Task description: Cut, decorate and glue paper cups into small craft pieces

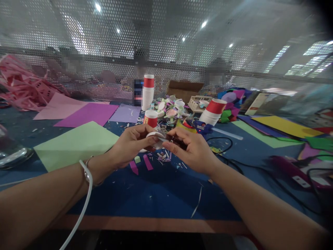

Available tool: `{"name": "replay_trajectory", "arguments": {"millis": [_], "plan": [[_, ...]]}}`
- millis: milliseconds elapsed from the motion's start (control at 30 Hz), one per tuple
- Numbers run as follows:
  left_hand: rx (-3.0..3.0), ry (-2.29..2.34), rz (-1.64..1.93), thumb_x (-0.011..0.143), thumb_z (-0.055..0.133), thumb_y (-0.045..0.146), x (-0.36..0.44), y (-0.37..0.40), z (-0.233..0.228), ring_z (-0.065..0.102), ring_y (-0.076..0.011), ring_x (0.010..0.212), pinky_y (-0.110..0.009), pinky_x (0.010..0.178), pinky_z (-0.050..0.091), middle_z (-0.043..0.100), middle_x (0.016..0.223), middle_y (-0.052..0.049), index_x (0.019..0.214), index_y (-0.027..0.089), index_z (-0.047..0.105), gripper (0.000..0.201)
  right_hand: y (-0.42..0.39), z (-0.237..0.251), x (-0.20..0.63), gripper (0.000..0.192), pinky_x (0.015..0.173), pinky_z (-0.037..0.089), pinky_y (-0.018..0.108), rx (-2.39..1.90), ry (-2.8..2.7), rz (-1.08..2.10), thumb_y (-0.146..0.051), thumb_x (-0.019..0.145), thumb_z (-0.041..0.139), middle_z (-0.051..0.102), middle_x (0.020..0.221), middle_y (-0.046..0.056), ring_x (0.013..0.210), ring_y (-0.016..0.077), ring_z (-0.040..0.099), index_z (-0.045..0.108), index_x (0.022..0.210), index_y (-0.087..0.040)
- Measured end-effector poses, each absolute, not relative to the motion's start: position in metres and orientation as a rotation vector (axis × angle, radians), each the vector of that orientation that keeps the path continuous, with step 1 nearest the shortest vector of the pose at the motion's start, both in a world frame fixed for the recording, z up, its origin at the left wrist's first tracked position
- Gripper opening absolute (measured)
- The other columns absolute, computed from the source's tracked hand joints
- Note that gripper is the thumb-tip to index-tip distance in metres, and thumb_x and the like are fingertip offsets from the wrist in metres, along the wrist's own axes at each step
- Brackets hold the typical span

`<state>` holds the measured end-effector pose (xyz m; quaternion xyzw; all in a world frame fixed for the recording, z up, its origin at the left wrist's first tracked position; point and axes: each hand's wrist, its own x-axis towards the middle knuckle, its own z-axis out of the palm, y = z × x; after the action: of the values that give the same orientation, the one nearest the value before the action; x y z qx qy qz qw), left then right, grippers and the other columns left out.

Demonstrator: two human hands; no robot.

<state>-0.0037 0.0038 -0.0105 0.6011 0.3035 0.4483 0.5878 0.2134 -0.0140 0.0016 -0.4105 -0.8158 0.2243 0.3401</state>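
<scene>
My left hand (132,144) and my right hand (191,149) meet above the blue table top (161,187). Between them they hold a small white paper cup piece (154,136); my left fingers pinch its rim, and my right fingers grip a small dark thing against it that I cannot make out. A bracelet and a white cord sit at my left wrist. Pink and green paper scraps (145,162) lie right under the hands.
Coloured paper sheets lie about: light green (75,144), purple (88,114), pink (61,106), yellow (283,125). Red-and-white paper cup stacks (148,91) (213,111) and finished cup crafts (170,106) stand behind. A black cable (234,163) and purple tool (286,166) lie right. Perforated screen behind, people beyond.
</scene>
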Motion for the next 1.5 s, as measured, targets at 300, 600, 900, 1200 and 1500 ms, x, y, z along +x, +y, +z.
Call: {"name": "replay_trajectory", "arguments": {"millis": [300, 600, 900, 1200, 1500], "plan": [[1.412, 0.669, 1.020, 0.084, 0.077, 0.028, -0.005, 0.006, -0.012, 0.063, -0.0104, 0.074, -0.021, 0.067, 0.056, 0.068, 0.082, -0.001, 0.087, 0.015, 0.067, 0.017, -0.015, 0.005, 0.212, 0.025, 0.051, 0.032, 0.024, -1.013, -2.128, 0.577, -0.042, 0.094, 0.065, 0.049, 0.067, -0.005, 0.055, 0.0081, 0.040, 0.061, 0.092, -0.017], [1.321, 0.637, 0.960, 0.083, 0.077, 0.026, -0.004, 0.004, -0.010, 0.067, -0.0119, 0.073, -0.023, 0.063, 0.059, 0.070, 0.080, -0.001, 0.088, 0.015, 0.068, 0.015, -0.018, 0.011, 0.213, 0.027, 0.054, 0.035, 0.025, -1.030, -2.168, 0.512, -0.042, 0.097, 0.060, 0.053, 0.071, -0.002, 0.059, 0.0099, 0.044, 0.063, 0.089, -0.016], [1.450, 0.642, 0.989, 0.083, 0.077, 0.026, -0.007, 0.006, -0.010, 0.065, -0.0099, 0.068, -0.020, 0.060, 0.056, 0.069, 0.076, 0.000, 0.084, 0.015, 0.067, 0.015, -0.019, 0.014, 0.213, 0.026, 0.053, 0.034, 0.025, -1.046, -2.191, 0.499, -0.039, 0.097, 0.059, 0.054, 0.070, -0.002, 0.058, 0.0096, 0.043, 0.064, 0.088, -0.016], [1.529, 0.659, 1.002, 0.084, 0.076, 0.028, -0.007, 0.007, -0.009, 0.064, -0.0106, 0.068, -0.020, 0.058, 0.056, 0.067, 0.075, 0.000, 0.084, 0.014, 0.067, 0.017, -0.020, 0.012, 0.213, 0.028, 0.053, 0.033, 0.025, -1.086, -2.179, 0.534, -0.042, 0.097, 0.058, 0.054, 0.069, -0.002, 0.058, 0.0100, 0.043, 0.064, 0.088, -0.016], [1.700, 0.700, 1.115, 0.082, 0.074, 0.024, -0.006, 0.007, -0.009, 0.062, -0.0109, 0.063, -0.025, 0.062, 0.057, 0.066, 0.072, -0.001, 0.083, 0.013, 0.068, 0.012, -0.017, 0.014, 0.212, 0.031, 0.055, 0.034, 0.027, -1.129, -2.160, 0.570, -0.045, 0.096, 0.059, 0.056, 0.072, 0.000, 0.061, 0.0115, 0.046, 0.065, 0.086, -0.017]]}}
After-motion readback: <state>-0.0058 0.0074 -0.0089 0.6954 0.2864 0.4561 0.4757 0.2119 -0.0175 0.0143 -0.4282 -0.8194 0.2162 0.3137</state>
